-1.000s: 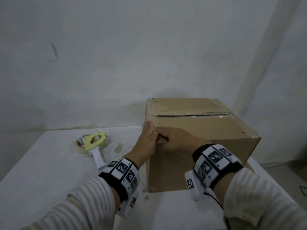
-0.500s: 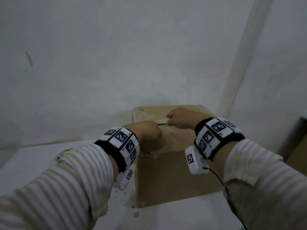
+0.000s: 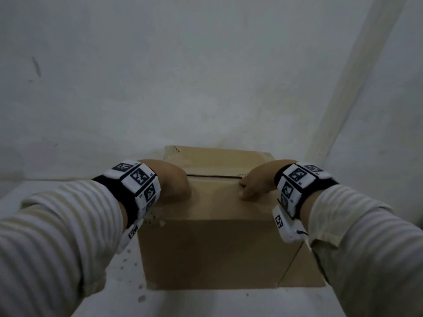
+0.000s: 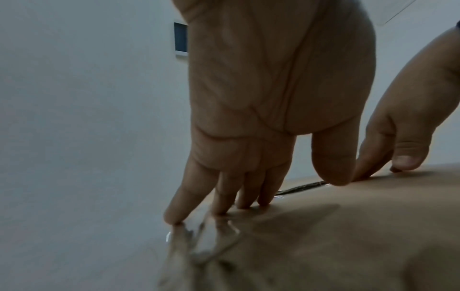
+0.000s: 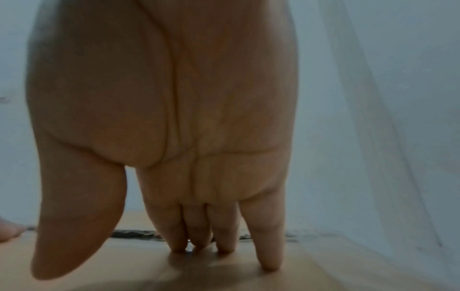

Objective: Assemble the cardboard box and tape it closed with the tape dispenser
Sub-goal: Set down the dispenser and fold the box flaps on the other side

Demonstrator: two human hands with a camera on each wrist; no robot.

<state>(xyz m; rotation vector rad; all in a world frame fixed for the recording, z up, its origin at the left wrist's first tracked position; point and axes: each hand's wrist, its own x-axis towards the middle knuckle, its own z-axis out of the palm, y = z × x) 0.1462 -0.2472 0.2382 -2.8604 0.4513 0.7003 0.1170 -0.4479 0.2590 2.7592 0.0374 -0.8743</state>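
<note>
A brown cardboard box (image 3: 212, 243) stands on the white table, its top flaps folded down with clear tape along the dark centre seam (image 3: 212, 176). My left hand (image 3: 171, 179) rests on the left part of the top, fingers straight, fingertips (image 4: 224, 208) pressing the tape beside the seam (image 4: 301, 186). My right hand (image 3: 256, 181) rests on the right part, its straight fingertips (image 5: 224, 244) pressing down at the seam (image 5: 134, 234). Crinkled tape (image 4: 206, 246) wraps the box's left edge. The tape dispenser is out of view.
A white wall (image 3: 206, 76) rises close behind the box, with a corner strip (image 3: 357, 88) at the right. The white table (image 3: 206, 303) shows in front of and to the left of the box, speckled with small marks.
Both hands rose from the box's near left corner to its top and spread apart along the seam, the right hand sliding right. The view swung off the dispenser.
</note>
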